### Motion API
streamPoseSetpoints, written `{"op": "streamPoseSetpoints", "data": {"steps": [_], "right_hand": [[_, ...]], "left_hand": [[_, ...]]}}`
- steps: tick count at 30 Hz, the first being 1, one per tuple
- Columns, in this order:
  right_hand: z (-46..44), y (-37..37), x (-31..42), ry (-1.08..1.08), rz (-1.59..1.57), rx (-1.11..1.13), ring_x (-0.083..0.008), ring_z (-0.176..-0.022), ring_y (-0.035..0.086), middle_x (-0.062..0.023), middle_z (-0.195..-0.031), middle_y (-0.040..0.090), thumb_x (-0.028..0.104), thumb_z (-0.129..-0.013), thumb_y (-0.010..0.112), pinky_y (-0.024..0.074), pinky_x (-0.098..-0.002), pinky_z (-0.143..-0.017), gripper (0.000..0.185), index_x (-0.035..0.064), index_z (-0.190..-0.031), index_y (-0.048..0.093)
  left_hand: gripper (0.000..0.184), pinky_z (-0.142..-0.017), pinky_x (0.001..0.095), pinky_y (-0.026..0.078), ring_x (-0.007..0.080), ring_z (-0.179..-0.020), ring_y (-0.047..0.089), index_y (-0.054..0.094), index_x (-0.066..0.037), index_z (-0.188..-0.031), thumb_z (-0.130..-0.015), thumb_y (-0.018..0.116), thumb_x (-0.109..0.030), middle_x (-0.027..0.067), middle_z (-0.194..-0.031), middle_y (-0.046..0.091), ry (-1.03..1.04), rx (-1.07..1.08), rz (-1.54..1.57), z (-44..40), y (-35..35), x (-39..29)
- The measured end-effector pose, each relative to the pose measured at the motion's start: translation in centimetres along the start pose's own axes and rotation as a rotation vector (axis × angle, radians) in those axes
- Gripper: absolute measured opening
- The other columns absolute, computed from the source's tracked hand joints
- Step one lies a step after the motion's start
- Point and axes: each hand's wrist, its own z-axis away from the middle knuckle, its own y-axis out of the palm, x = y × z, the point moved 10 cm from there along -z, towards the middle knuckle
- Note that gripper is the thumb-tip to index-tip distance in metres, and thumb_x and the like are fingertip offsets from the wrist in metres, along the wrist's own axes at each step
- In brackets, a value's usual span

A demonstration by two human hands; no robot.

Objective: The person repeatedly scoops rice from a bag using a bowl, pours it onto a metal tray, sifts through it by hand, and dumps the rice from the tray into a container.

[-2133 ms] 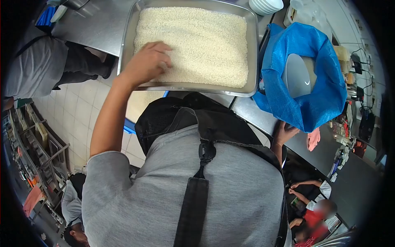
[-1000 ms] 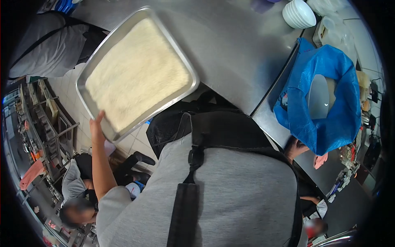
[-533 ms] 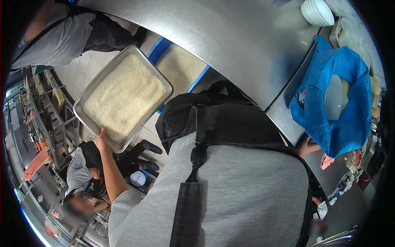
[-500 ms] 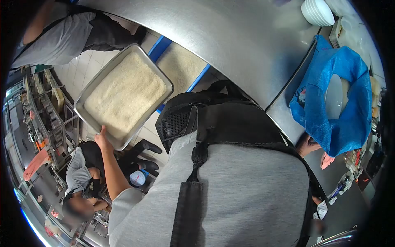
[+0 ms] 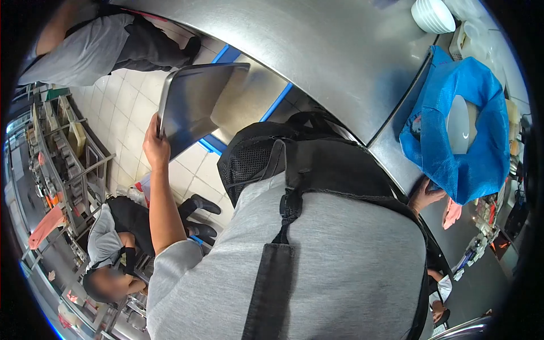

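My left hand (image 5: 157, 144) grips the rim of a metal tray (image 5: 195, 99), which is tipped steeply beside and partly over a blue-edged container (image 5: 276, 102). Pale grain (image 5: 246, 96) shows inside that container, below the steel table. No grain is visible on the tray's shiny face; part of the container lies behind the tray. At the right, my right hand (image 5: 426, 196) rests by the table edge with its visible fingers apart, next to the lower side of a blue woven bag (image 5: 422, 127). A white bowl-like scoop (image 5: 458, 124) sits in the bag's mouth.
The steel table (image 5: 340, 62) spans the top, with stacked white bowls (image 5: 433, 16) at its far right. One person (image 5: 85, 51) stands at upper left; another (image 5: 107, 238) is low at left, near metal racks (image 5: 68, 141). A pink cloth (image 5: 451, 213) lies beside my right hand.
The tray went from lying on the table to being lifted left by my left hand, then tipped from nearly level to steep. Its grain is out of sight. My right hand stays by the bag.
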Motion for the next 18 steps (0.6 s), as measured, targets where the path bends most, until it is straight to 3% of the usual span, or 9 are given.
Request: {"op": "streamPoseSetpoints", "data": {"steps": [3, 12, 16, 18], "right_hand": [[0.0, 0.2, -0.2, 0.063, -0.047, 0.03, -0.0431, -0.129, 0.042, -0.0269, -0.138, 0.045, 0.031, -0.083, 0.077, 0.029, -0.0522, -0.11, 0.074, -0.0057, -0.136, 0.04], [0.3, 0.3, -1.0, 0.047, -0.057, 0.015, -0.0432, -0.131, 0.04, -0.028, -0.141, 0.043, 0.033, -0.083, 0.078, 0.0278, -0.0526, -0.111, 0.078, -0.0068, -0.137, 0.039], [0.4, 0.2, -1.0, 0.097, -0.037, 0.027, -0.0435, -0.132, 0.04, -0.0284, -0.141, 0.043, 0.033, -0.083, 0.078, 0.0273, -0.0529, -0.112, 0.078, -0.0067, -0.137, 0.039], [0.5, 0.1, -0.9, 0.062, -0.025, 0.005, -0.0435, -0.131, 0.04, -0.0285, -0.141, 0.043, 0.032, -0.083, 0.077, 0.0271, -0.0532, -0.112, 0.077, -0.0066, -0.137, 0.039]], "left_hand": [[0.067, -0.089, 0.0391, 0.053, 0.0296, -0.102, 0.067, 0.057, -0.013, -0.132, -0.073, 0.054, 0.016, 0.0138, -0.109, 0.067, 0.114, 0.009, -0.109, -0.6, -1.1, -3.9], [0.07, -0.089, 0.0408, 0.051, 0.0345, -0.102, 0.062, 0.054, -0.007, -0.132, -0.068, 0.046, 0.02, 0.0173, -0.107, 0.063, 0.314, -0.015, -0.13, -0.1, -4.5, -5.0], [0.069, -0.091, 0.0418, 0.049, 0.036, -0.105, 0.061, 0.053, -0.006, -0.132, -0.068, 0.044, 0.02, 0.0182, -0.107, 0.062, 0.23, 0.069, -0.196, -0.4, -4.6, -2.1], [0.068, -0.094, 0.0414, 0.049, 0.0353, -0.106, 0.061, 0.054, -0.005, -0.131, -0.069, 0.045, 0.019, 0.0178, -0.111, 0.063, 0.241, 0.006, -0.179, -0.3, -5.2, -2.4]]}}
